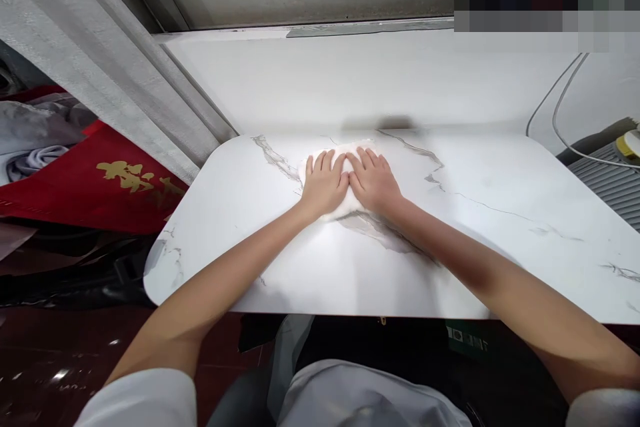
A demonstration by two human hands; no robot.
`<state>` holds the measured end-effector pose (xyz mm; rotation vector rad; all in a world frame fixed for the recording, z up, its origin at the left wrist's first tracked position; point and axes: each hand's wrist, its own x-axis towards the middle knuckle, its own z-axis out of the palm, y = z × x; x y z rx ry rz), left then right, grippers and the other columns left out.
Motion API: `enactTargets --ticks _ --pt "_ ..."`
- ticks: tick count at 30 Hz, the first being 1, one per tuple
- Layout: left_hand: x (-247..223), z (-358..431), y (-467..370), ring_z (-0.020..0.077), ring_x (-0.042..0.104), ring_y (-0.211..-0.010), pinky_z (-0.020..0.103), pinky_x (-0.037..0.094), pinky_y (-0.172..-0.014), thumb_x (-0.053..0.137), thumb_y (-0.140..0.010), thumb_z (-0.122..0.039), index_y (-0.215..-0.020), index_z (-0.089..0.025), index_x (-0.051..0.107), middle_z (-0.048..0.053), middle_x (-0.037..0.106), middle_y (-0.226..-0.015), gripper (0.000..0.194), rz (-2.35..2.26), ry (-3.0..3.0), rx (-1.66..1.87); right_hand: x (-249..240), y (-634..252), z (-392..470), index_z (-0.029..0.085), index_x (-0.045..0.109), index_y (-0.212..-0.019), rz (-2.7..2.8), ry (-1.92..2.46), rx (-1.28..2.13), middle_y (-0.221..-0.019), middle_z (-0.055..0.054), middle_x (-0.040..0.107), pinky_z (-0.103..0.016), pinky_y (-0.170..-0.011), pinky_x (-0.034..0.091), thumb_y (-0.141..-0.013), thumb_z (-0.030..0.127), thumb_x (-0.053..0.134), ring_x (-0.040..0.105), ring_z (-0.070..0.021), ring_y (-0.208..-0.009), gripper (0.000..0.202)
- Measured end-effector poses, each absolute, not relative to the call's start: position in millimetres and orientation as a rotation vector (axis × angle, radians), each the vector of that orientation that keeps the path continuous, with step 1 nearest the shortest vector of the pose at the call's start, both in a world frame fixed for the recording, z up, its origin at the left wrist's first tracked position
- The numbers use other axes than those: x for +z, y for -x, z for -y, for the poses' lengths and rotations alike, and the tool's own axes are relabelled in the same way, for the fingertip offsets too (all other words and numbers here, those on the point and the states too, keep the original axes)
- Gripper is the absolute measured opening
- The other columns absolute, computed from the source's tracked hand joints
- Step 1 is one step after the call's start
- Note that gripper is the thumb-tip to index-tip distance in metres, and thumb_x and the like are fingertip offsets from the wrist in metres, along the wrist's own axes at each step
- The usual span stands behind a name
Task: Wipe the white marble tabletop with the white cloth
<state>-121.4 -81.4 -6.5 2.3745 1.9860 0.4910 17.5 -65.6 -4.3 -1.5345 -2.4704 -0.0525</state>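
We have both hands down flat on a white cloth [351, 205], which lies on the white, grey-veined surface [500, 170]. The cloth sits closer to the back edge than to the front edge, a little left of the middle of that back edge. Our left hand [324, 185] covers its left part with the fingers laid out straight and slightly apart, pointing toward the back edge. Our right hand [376, 185] covers its right part in the same way, palm down. The two thumbs meet over the cloth, and neither hand is clamped around anything. Our forearms reach in over the front edge, one from each side.

Behind the back edge we see a white panel [350, 83]. Past the left edge, well apart from the cloth, is a red bag [65, 193] with gold lettering. Near the back right corner a pale cable [556, 110] hangs in a loop, and just beyond the right edge we see a grey ribbed thing [607, 180] with something yellow and white [631, 145] by it.
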Motion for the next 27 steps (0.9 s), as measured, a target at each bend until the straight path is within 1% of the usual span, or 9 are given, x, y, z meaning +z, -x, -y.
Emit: enactTargets --ticks 3,7,10,13,16,19,22,25,27 --pt "-6.3 124.1 128.8 0.0296 0.032 -0.147 0.055 0.02 -0.122 0.031 -0.1 -0.028 -0.145 -0.016 0.045 0.015 0.041 -0.157 0.049 -1.911 -2.421 0.485 -5.0 -15.8 111.8 0.004 0.045 -0.149 2.514 1.469 -0.195 -0.154 -0.022 0.043 -0.057 -0.114 0.029 -0.101 0.026 0.029 0.04 -0.0385 -0.141 0.055" --pt "-3.3 183.7 140.0 0.0334 0.032 -0.147 0.057 0.02 -0.121 0.028 -0.101 -0.027 -0.145 -0.009 0.044 0.02 0.042 -0.155 0.051 -1.776 -2.527 0.452 -3.4 -14.5 169.9 -0.006 0.054 -0.138 2.506 1.177 -0.548 -0.131 -0.028 0.063 -0.06 -0.109 0.035 -0.097 0.026 0.037 0.063 -0.0407 -0.115 0.055" --pt "-0.1 224.5 147.6 0.0329 0.03 -0.148 0.057 0.02 -0.122 0.026 -0.101 -0.026 -0.146 -0.008 0.042 0.02 0.042 -0.154 0.051 -1.712 -2.574 0.448 0.6 -14.0 205.1 -0.008 0.061 -0.129 2.431 0.967 -0.686 -0.119 -0.028 0.07 -0.058 -0.107 0.039 -0.093 0.025 0.043 0.068 -0.0387 -0.104 0.053" --pt "2.0 252.0 153.2 0.0308 0.028 -0.15 0.057 0.021 -0.122 0.029 -0.1 -0.023 -0.15 -0.013 0.036 0.018 0.04 -0.156 0.052 -1.725 -2.579 0.452 3.8 -12.7 227.7 -0.006 0.062 -0.13 2.437 0.929 -0.629 -0.117 -0.027 0.071 -0.057 -0.107 0.041 -0.092 0.028 0.045 0.069 -0.0378 -0.103 0.054" --pt "2.5 259.8 157.8 0.0301 0.029 -0.15 0.057 0.022 -0.122 0.03 -0.1 -0.023 -0.152 -0.014 0.032 0.017 0.04 -0.156 0.053 -1.751 -2.563 0.419 3.6 -8.3 233.1 -0.005 0.055 -0.138 2.512 0.984 -0.437 -0.128 -0.03 0.064 -0.061 -0.107 0.039 -0.093 0.029 0.043 0.062 -0.0415 -0.117 0.058" --pt "1.4 247.2 165.4 0.0292 0.032 -0.148 0.056 0.022 -0.122 0.027 -0.101 -0.026 -0.15 -0.013 0.035 0.018 0.043 -0.155 0.052 -1.811 -2.518 0.386 0.8 1.9 217.8 -0.003 0.044 -0.147 2.58 1.045 -0.164 -0.145 -0.03 0.05 -0.063 -0.111 0.034 -0.094 0.028 0.039 0.044 -0.0431 -0.138 0.062" --pt "0.2 218.6 178.8 0.0292 0.034 -0.147 0.055 0.022 -0.122 0.026 -0.101 -0.03 -0.147 -0.013 0.039 0.017 0.044 -0.154 0.051 -1.899 -2.473 0.35 -1.2 18.0 184.5 0.0 0.037 -0.152 2.613 1.074 0.065 -0.155 -0.026 0.039 -0.06 -0.118 0.024 -0.096 0.026 0.035 0.031 -0.0386 -0.147 0.062" --pt "1.1 180.2 195.5 0.0304 0.034 -0.146 0.055 0.022 -0.122 0.026 -0.1 -0.03 -0.146 -0.011 0.041 0.017 0.042 -0.155 0.052 -1.982 -2.447 0.275 -1.4 37.8 142.0 0.002 0.034 -0.154 2.614 1.09 0.213 -0.159 -0.022 0.035 -0.054 -0.122 0.017 -0.097 0.025 0.032 0.027 -0.0326 -0.15 0.062" --pt "3.2 151.9 206.1 0.0307 0.034 -0.146 0.054 0.02 -0.122 0.025 -0.1 -0.029 -0.146 -0.009 0.04 0.018 0.041 -0.156 0.053 -2.008 -2.434 0.228 -1.3 51.5 112.4 0.002 0.033 -0.154 2.6 1.107 0.264 -0.16 -0.021 0.033 -0.052 -0.123 0.014 -0.096 0.025 0.031 0.025 -0.0311 -0.15 0.063"
